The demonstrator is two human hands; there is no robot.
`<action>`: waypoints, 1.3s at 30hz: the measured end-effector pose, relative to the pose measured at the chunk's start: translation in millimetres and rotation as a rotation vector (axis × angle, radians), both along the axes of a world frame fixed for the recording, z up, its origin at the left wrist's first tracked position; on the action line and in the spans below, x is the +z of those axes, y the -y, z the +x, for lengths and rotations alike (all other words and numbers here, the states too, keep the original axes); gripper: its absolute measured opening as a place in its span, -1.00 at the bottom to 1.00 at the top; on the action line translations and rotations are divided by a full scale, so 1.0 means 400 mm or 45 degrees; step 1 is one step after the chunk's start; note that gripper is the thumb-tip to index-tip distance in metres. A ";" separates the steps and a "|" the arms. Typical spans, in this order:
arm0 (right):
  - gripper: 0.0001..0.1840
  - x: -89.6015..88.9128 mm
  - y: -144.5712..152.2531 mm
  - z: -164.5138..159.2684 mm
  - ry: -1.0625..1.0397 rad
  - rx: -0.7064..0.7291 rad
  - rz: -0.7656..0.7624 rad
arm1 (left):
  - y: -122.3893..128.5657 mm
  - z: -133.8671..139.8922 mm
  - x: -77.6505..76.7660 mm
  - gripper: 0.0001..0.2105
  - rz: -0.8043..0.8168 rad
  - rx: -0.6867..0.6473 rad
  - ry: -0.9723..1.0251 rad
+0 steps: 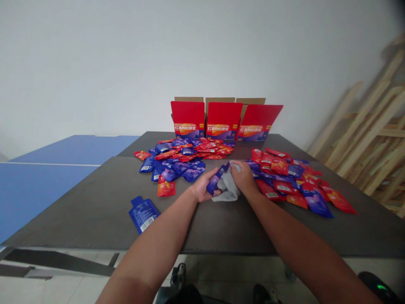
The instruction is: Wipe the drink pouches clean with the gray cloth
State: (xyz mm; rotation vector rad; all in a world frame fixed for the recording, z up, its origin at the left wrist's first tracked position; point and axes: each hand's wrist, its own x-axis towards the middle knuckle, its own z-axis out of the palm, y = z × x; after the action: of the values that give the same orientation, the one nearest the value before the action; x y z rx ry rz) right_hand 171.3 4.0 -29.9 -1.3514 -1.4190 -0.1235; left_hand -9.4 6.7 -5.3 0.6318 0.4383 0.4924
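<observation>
Just above the middle of the table's front part, my left hand (202,185) is closed around a blue-purple pouch (215,181), which it holds tilted. My right hand (243,175) grips a light grey cloth (230,188), pressing it against the pouch's upper end. The cloth hangs down between both hands and covers part of the pouch. A single blue pouch (144,214) lies apart, left of my left forearm. Behind my left hand is a pile of red and blue pouches (180,156). A second mixed pile (284,177) spreads to the right of my right hand.
Three red open-topped boxes (223,120) stand in a row at the back of the dark grey table (104,207). To the left is a blue table (69,156) with a white line. Wooden slats (379,126) lean on the right. The table's front edge runs below my forearms.
</observation>
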 end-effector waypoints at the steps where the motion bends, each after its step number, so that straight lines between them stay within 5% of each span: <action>1: -0.77 0.001 -0.001 0.003 -0.017 -0.015 -0.021 | -0.003 -0.002 0.002 -0.68 -0.017 0.000 0.038; 5: -0.77 0.018 0.026 -0.014 0.064 0.033 0.048 | -0.016 -0.006 0.007 -0.58 -0.103 0.124 0.190; 9: -0.79 0.035 0.084 -0.074 0.426 0.413 0.163 | -0.021 -0.001 0.002 -0.53 -0.123 0.275 0.102; 14: -0.79 0.035 0.114 -0.130 0.738 0.668 0.208 | -0.016 0.002 -0.003 -0.49 -0.114 0.110 -0.122; 31: -0.82 0.016 0.033 -0.058 0.007 0.063 0.110 | 0.002 0.033 -0.015 -0.69 0.196 0.144 -0.095; 39: -0.74 -0.013 -0.010 -0.021 -0.244 0.024 -0.024 | 0.005 0.015 0.005 -0.74 0.114 0.064 -0.128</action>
State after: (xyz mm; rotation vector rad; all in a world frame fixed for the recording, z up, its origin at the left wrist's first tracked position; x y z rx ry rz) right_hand 162.7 8.0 -35.2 -1.3277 -1.2742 0.0317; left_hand -3.6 4.6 -3.2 0.7356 0.5306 0.5315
